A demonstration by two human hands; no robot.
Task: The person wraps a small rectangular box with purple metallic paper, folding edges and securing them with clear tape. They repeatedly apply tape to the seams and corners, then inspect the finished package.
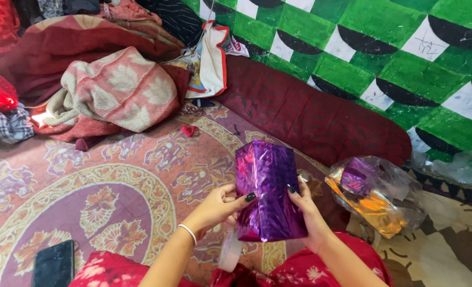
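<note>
I see both hands gripping the purple wrapped box (pixel 268 191), held upright over the lap. Left hand (pixel 217 207) clasps its left edge, right hand (pixel 306 207) its right side (fingertips on the foil). Tape roll (pixel 230 254) just below it. Clear bag (pixel 377 194) of foil sits right, phone (pixel 54 264) lower left on the patterned rug (pixel 113 191).

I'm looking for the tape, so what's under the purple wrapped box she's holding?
Below the purple wrapped box, a whitish roll-like object pokes out, partly covered by the left hand. The box hides the bedspread beneath; its contents are covered.
</note>
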